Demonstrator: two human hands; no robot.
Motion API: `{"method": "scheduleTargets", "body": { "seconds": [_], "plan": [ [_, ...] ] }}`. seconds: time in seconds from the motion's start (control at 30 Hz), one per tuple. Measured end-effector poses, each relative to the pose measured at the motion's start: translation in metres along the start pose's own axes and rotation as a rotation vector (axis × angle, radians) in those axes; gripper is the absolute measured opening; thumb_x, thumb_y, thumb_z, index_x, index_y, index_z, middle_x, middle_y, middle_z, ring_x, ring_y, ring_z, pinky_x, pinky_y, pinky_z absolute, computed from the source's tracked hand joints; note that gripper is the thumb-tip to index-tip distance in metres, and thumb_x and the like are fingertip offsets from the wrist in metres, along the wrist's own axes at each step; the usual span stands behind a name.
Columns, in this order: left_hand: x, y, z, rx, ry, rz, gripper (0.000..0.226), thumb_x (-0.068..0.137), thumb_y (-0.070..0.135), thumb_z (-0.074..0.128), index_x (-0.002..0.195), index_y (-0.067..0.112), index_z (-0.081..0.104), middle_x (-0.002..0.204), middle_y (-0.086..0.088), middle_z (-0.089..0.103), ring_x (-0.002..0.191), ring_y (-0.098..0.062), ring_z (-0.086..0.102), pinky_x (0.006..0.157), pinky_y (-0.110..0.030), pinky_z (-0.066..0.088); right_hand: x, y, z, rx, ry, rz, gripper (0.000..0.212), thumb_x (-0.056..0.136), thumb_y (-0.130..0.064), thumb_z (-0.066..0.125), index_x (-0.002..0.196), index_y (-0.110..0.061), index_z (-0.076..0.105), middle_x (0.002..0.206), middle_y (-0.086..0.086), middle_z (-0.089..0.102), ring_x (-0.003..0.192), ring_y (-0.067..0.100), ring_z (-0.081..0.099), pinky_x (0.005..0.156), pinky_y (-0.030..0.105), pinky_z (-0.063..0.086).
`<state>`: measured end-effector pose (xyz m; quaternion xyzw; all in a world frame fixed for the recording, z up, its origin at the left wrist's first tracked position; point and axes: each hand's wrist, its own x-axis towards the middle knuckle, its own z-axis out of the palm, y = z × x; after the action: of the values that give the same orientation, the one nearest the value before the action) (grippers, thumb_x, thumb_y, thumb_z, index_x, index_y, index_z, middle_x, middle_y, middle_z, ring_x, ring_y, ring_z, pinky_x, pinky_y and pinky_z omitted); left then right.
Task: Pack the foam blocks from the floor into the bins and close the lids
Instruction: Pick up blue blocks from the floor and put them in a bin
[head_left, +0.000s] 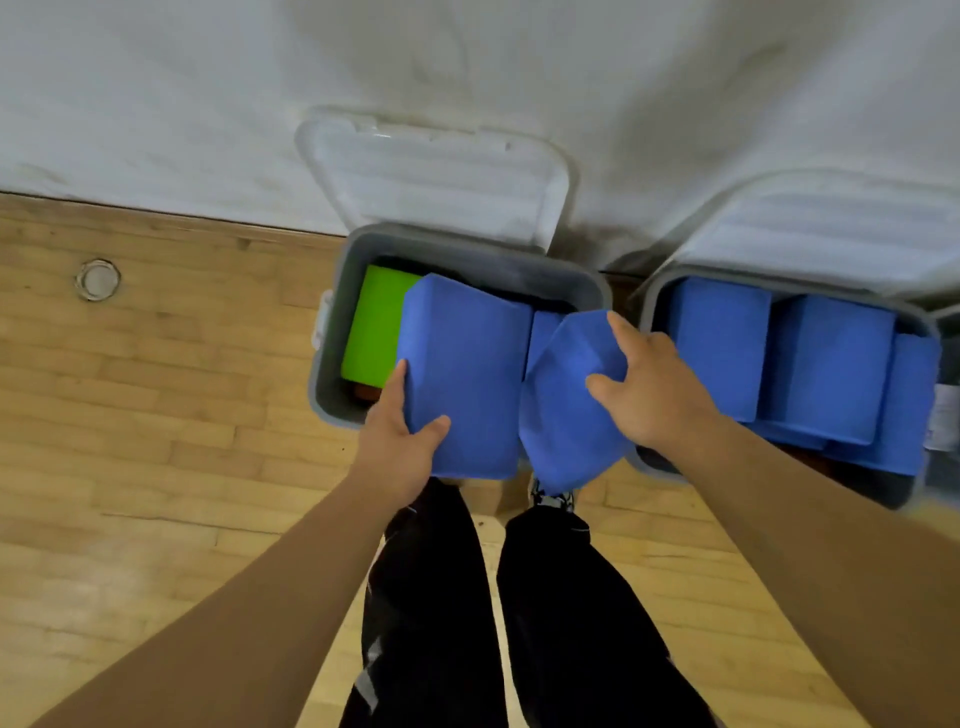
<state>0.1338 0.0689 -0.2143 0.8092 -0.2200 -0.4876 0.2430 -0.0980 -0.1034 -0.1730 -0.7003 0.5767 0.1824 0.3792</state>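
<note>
Both hands hold blue foam blocks over the open left bin (332, 338): left hand (400, 447) grips one block (467, 379), right hand (649, 384) grips another (566, 415).

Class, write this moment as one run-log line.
left hand: grips blue block; right hand: grips tilted blue block; left bin: lid open, green block inside; right bin: blue blocks inside

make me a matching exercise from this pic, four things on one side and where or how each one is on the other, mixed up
1 green foam block
2 left hand
3 right bin
4 left bin's lid

a grips a blue foam block
b lies inside the left bin
c holds several blue blocks
d stands open

Pairs: 1-b, 2-a, 3-c, 4-d
</note>
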Motion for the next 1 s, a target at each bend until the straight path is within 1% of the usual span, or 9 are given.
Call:
{"method": "scheduleTargets", "body": {
  "seconds": [0.1, 0.17, 0.3, 0.4, 0.5, 0.57, 0.63, 0.73, 1.0],
  "plan": [
    [0.087, -0.031, 0.031, 0.010, -0.049, 0.015, 0.088, 0.095, 0.021, 0.070, 0.162, 0.035, 0.015, 0.158, 0.006, 0.037, 0.139, -0.020, 0.045, 0.115, -0.049, 0.040, 0.063, 0.008, 0.029, -0.011, 0.032, 0.034, 0.077, 0.100, -0.043, 0.055, 0.162, -0.036, 0.009, 0.124, 0.007, 0.061, 0.095, 0.024, 0.062, 0.080, 0.043, 0.055],
    [0.136, -0.053, 0.053, 0.015, -0.102, 0.008, 0.087, 0.096, 0.019, 0.069, 0.161, 0.036, 0.014, 0.158, 0.005, 0.037, 0.138, -0.021, 0.046, 0.114, -0.049, 0.042, 0.106, 0.014, 0.045, -0.008, 0.036, 0.077, 0.075, 0.100, -0.044, 0.054, 0.162, -0.034, 0.013, 0.107, 0.003, 0.065, 0.079, 0.018, 0.061, 0.069, 0.039, 0.054],
    [0.206, -0.094, 0.084, 0.064, -0.154, -0.029, 0.085, 0.098, 0.021, 0.066, 0.161, 0.041, 0.012, 0.157, 0.005, 0.036, 0.135, -0.022, 0.048, 0.111, -0.044, 0.045, 0.190, 0.015, 0.073, -0.058, -0.006, 0.147, 0.065, 0.100, -0.042, 0.052, 0.157, -0.020, 0.030, 0.144, 0.010, 0.053, 0.121, 0.030, 0.055, 0.085, 0.032, 0.042],
    [0.232, -0.115, 0.098, 0.115, -0.170, -0.037, 0.086, 0.099, 0.019, 0.065, 0.161, 0.040, 0.009, 0.156, 0.008, 0.037, 0.134, -0.018, 0.047, 0.112, -0.040, 0.043, 0.230, 0.015, 0.089, 0.024, 0.056, 0.183, 0.035, 0.092, -0.047, 0.052, 0.115, -0.021, 0.057, 0.121, 0.010, 0.062, 0.098, 0.029, 0.058, 0.073, 0.031, 0.041],
    [0.244, -0.127, 0.102, 0.204, -0.131, -0.053, 0.084, 0.098, 0.022, 0.064, 0.160, 0.041, 0.012, 0.152, 0.007, 0.040, 0.131, -0.019, 0.050, 0.107, -0.039, 0.045, 0.241, 0.015, 0.101, 0.185, 0.216, 0.139, 0.029, 0.071, -0.060, 0.049, 0.082, -0.033, 0.048, 0.108, 0.006, 0.053, 0.085, 0.029, 0.055, 0.066, 0.033, 0.042],
    [0.251, -0.129, 0.103, 0.232, -0.121, -0.068, 0.086, 0.096, 0.025, 0.066, 0.159, 0.043, 0.010, 0.151, 0.002, 0.042, 0.130, -0.025, 0.053, 0.103, -0.040, 0.048, 0.233, 0.018, 0.114, 0.109, 0.245, 0.080, 0.050, 0.080, -0.055, 0.058, 0.126, -0.033, 0.056, 0.144, 0.007, 0.042, 0.119, 0.034, 0.053, 0.087, 0.041, 0.051],
    [0.254, -0.127, 0.104, 0.252, -0.135, -0.079, 0.092, 0.096, 0.024, 0.067, 0.160, 0.044, 0.003, 0.153, 0.001, 0.040, 0.131, -0.025, 0.052, 0.101, -0.038, 0.048, 0.221, 0.023, 0.127, 0.040, 0.254, 0.038, 0.073, 0.091, -0.046, 0.062, 0.155, -0.035, 0.029, 0.164, 0.005, 0.013, 0.139, 0.037, 0.039, 0.101, 0.049, 0.049],
    [0.253, -0.125, 0.102, 0.286, -0.127, -0.060, 0.096, 0.098, 0.022, 0.066, 0.159, 0.046, -0.005, 0.156, 0.002, 0.038, 0.134, -0.024, 0.049, 0.102, -0.037, 0.047, 0.215, 0.024, 0.137, 0.070, 0.272, 0.028, 0.074, 0.098, -0.044, 0.059, 0.158, -0.043, 0.016, 0.169, -0.001, -0.004, 0.137, 0.034, 0.044, 0.096, 0.046, 0.053],
    [0.255, -0.118, 0.091, 0.367, -0.138, -0.090, 0.092, 0.101, 0.021, 0.061, 0.160, 0.042, -0.006, 0.149, -0.001, 0.048, 0.108, -0.026, 0.059, 0.086, -0.033, 0.045, 0.216, 0.013, 0.130, 0.007, 0.231, 0.050, 0.078, 0.099, -0.036, 0.059, 0.160, -0.040, 0.011, 0.170, 0.003, -0.005, 0.134, 0.033, 0.046, 0.089, 0.041, 0.053]
  ]
}}
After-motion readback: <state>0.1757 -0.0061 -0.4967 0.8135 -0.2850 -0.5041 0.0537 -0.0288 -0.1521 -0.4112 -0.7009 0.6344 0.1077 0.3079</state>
